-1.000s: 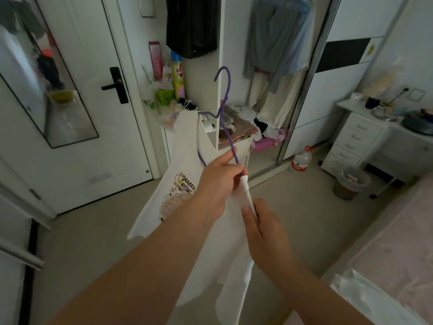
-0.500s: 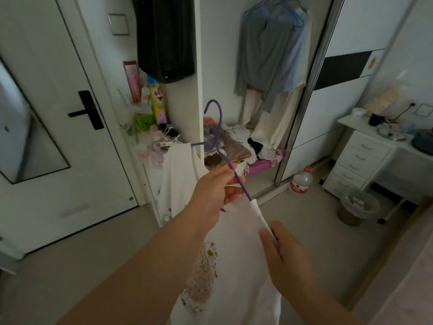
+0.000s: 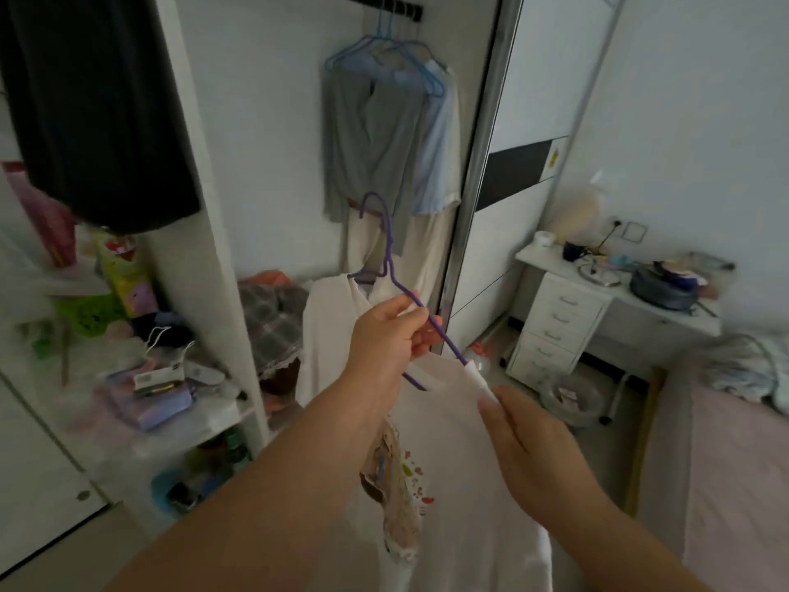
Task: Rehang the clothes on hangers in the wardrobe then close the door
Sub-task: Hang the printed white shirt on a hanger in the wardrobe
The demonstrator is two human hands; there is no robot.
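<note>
My left hand [image 3: 390, 335] grips the arm of a purple wire hanger [image 3: 386, 245], its hook pointing up. A white sleeveless top [image 3: 452, 455] with a coloured print hangs from it, both shoulders on the hanger. My right hand [image 3: 529, 446] pinches the top's right shoulder strap at the hanger's end. Straight ahead is the open wardrobe section with a dark rail [image 3: 401, 8] at the top, where blue hangers [image 3: 384, 57] carry a grey top [image 3: 367, 138] and a pale blue shirt [image 3: 439, 155]. The sliding door [image 3: 512, 198] stands to the right of the opening.
A black garment [image 3: 94, 104] hangs at upper left over cluttered shelves [image 3: 141, 378]. Folded clothes [image 3: 273, 309] pile up on the wardrobe floor. A white drawer desk [image 3: 568, 309] with dishes, a bin [image 3: 572, 399] and a bottle [image 3: 478, 356] stand right. A pink bed [image 3: 738, 484] lies at far right.
I have stepped closer to the wardrobe and the view has tilted up, bringing the rail into sight. Both hands keep their hold on hanger and top, carried toward the opening.
</note>
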